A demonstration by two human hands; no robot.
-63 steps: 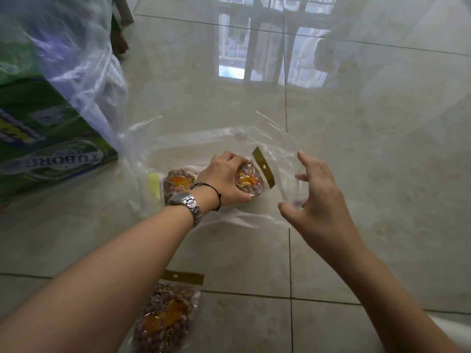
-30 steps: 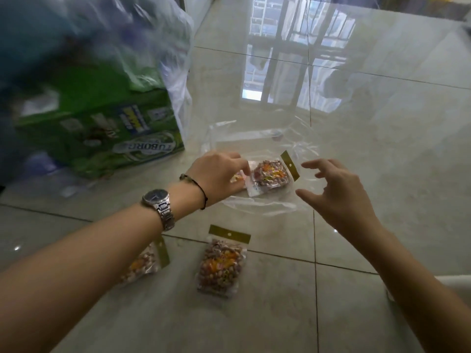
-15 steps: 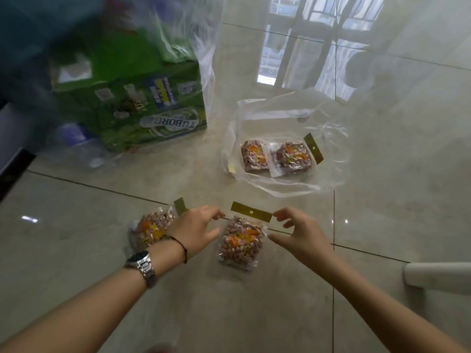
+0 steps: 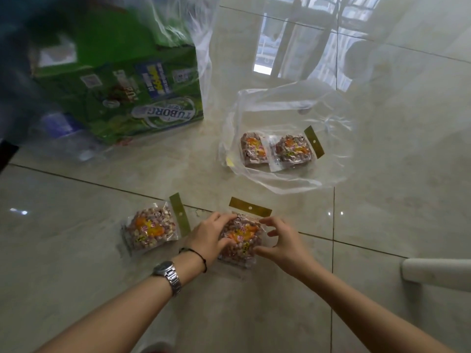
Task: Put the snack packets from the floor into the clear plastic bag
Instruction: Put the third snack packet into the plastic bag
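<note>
A clear plastic bag [image 4: 328, 128] lies flat on the tiled floor, with two peanut snack packets [image 4: 277, 150] side by side inside it. Nearer to me, a third packet [image 4: 242, 236] with a gold header strip lies on the floor. My left hand [image 4: 209, 238] grips its left edge and my right hand [image 4: 283, 243] grips its right edge. A fourth packet [image 4: 150, 229] rests on the floor just left of my left hand, untouched.
A green Tuborg carton [image 4: 122, 93] wrapped in clear plastic stands at the back left. A white rounded bar [image 4: 435, 273] juts in at the right edge. Glossy tiles reflect a window at the top.
Both hands left the bag, where two packets now lie, and came back toward me. They have closed on the sides of the nearer floor packet.
</note>
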